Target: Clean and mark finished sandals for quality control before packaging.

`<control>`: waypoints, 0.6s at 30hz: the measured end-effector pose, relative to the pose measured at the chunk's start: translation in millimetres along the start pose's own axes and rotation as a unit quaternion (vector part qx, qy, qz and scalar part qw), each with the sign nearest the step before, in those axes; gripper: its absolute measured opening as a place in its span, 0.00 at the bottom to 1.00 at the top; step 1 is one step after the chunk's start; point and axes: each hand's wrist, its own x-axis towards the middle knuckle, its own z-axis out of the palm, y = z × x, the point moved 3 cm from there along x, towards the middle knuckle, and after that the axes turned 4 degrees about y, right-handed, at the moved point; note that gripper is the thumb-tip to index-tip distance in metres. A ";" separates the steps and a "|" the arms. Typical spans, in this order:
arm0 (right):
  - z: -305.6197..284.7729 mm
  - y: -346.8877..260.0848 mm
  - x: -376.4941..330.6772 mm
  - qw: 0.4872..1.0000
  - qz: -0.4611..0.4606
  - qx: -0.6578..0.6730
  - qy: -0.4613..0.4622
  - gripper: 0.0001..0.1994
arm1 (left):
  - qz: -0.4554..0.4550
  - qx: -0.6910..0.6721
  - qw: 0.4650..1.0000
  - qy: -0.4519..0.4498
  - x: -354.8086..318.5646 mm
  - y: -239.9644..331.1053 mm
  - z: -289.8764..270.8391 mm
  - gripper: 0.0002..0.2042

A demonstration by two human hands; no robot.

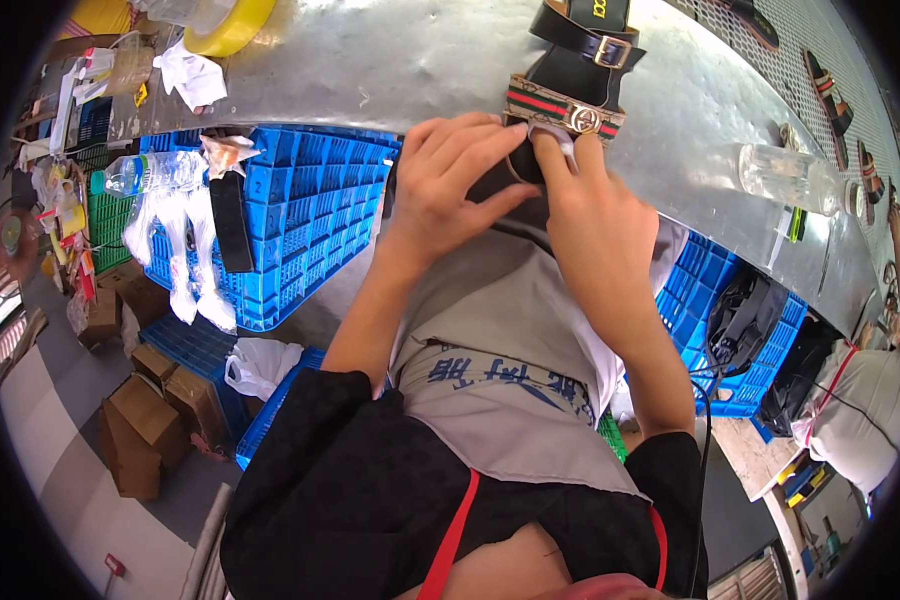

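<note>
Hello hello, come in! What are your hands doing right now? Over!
Left hand and right hand both gripping a black sandal with a striped strap at the metal table edge. White cloth under right fingers. Nothing blocking. Over.

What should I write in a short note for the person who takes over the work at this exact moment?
Left hand: grips the dark sandal at the edge of the metal table.
Right hand: presses a small white cloth on the sandal, under its striped strap.
Another black sandal lies just behind on the table.
Done: the sandal is in hand, cloth on it.
Left: how much remains cannot be told; more sandals lie far right.
</note>
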 end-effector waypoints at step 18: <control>-0.7 6.6 -1.0 0.998 0.029 0.030 -0.055 0.21 | -0.008 -0.011 1.000 -0.020 6.4 -6.4 -2.3 0.29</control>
